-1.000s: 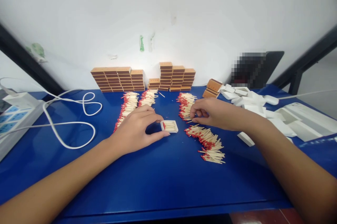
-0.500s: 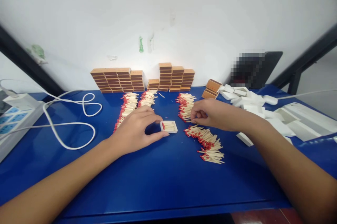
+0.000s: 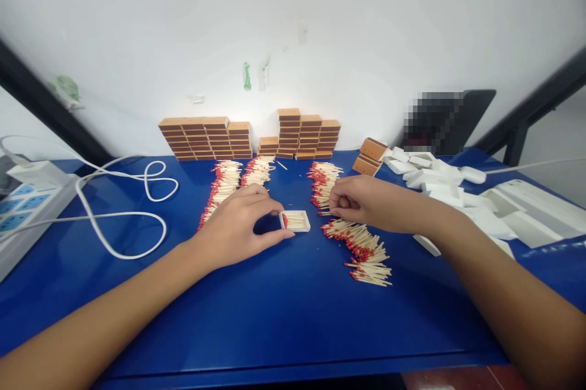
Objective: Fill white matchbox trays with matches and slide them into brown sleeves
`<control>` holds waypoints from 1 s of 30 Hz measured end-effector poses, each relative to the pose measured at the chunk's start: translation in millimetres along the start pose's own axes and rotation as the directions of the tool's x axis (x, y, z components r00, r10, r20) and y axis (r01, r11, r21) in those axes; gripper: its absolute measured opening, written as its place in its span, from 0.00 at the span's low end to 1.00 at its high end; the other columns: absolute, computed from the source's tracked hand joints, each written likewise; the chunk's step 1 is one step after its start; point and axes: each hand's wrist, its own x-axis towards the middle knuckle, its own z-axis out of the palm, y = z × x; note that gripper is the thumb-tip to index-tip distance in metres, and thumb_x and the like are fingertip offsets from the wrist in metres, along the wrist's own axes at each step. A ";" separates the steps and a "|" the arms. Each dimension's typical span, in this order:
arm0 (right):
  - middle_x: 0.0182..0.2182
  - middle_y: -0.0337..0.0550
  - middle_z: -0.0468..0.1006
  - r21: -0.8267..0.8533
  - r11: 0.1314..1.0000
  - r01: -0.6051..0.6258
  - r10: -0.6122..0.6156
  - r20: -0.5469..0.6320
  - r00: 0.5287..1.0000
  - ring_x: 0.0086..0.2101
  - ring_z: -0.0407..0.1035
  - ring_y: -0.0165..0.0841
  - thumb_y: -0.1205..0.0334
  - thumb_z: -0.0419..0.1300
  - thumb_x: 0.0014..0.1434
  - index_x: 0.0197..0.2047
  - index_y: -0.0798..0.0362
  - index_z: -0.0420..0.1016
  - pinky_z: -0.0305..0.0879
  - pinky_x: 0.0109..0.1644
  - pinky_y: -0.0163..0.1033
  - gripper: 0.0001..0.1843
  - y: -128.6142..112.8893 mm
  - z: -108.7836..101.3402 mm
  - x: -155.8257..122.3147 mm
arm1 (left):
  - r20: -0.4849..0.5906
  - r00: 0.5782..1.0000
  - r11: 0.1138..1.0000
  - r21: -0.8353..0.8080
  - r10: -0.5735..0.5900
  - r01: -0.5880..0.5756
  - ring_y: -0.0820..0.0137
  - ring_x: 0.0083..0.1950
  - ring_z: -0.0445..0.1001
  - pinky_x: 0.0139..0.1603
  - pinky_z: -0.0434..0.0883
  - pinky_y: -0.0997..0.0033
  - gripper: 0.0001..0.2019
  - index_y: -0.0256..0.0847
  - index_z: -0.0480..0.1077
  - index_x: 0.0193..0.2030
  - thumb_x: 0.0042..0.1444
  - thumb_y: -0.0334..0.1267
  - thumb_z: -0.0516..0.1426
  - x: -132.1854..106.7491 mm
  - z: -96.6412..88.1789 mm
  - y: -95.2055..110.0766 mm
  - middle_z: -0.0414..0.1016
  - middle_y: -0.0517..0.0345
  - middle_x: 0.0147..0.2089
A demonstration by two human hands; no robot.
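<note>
My left hand (image 3: 245, 225) grips the left end of a small white matchbox tray (image 3: 307, 223) between thumb and finger, on the blue table. Several matches (image 3: 296, 220) lie in the tray, red heads to the left. To the right, my right hand (image 3: 352, 199) is closed with curled fingers at the lower end of a row of loose matches (image 3: 323, 179); whatever its fingertips hold is hidden. Just below it curves another heap of matches (image 3: 361, 243). Two more match rows, a long one (image 3: 225, 181) and a shorter one (image 3: 259, 170), lie behind my left hand.
Stacked brown matchboxes (image 3: 196, 138) and more matchboxes (image 3: 309, 133) stand along the wall. Two sleeves (image 3: 367, 157) lean at the right, beside a pile of white trays (image 3: 442, 179). A white cable (image 3: 123, 215) and power strip (image 3: 32, 210) lie left. A dark tablet-like object (image 3: 476, 118) stands behind.
My right hand has shifted very slightly down and toward me by the match row. My left hand still holds the tray in place. The whole view has moved a little.
</note>
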 end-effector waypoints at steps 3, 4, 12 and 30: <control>0.28 0.39 0.77 -0.008 1.000 -0.027 0.027 0.016 1.000 0.28 0.66 0.32 0.67 0.61 0.60 0.32 0.49 0.75 0.58 0.32 0.39 0.05 2.5 -1.0 -1.1 | 0.004 1.000 1.000 -0.007 -0.007 0.007 0.58 0.48 0.81 0.52 0.78 0.56 0.15 0.42 0.80 0.45 0.64 0.51 0.67 -0.2 0.0 0.1 0.83 0.51 0.42; 0.28 0.38 0.77 -0.007 0.999 -0.033 0.033 0.016 0.999 0.27 0.66 0.32 0.67 0.62 0.60 0.32 0.49 0.75 0.58 0.31 0.39 0.05 3.0 -1.3 -1.4 | 0.008 1.000 1.000 -0.011 -0.008 0.008 0.58 0.48 0.81 0.52 0.78 0.56 0.15 0.42 0.80 0.45 0.64 0.51 0.67 -0.2 -0.1 0.2 0.83 0.51 0.42; 0.27 0.39 0.74 -0.017 0.999 -0.036 0.036 0.035 0.999 0.27 0.62 0.31 0.67 0.62 0.59 0.30 0.50 0.71 0.51 0.31 0.40 0.07 2.2 1.5 -1.9 | 0.007 1.000 1.000 -0.009 -0.017 0.017 0.58 0.48 0.81 0.52 0.78 0.56 0.14 0.42 0.80 0.45 0.64 0.50 0.68 -0.4 0.2 0.2 0.84 0.52 0.42; 0.36 0.41 0.75 0.121 0.959 0.256 -0.233 -0.178 0.956 0.33 0.65 0.32 0.60 0.60 0.69 0.39 0.50 0.73 0.58 0.37 0.38 0.06 -27.4 28.1 5.6 | 0.021 1.000 0.999 -0.036 0.004 -0.003 0.59 0.47 0.80 0.50 0.79 0.56 0.16 0.42 0.80 0.48 0.64 0.51 0.67 -0.5 -0.6 3.1 0.83 0.52 0.42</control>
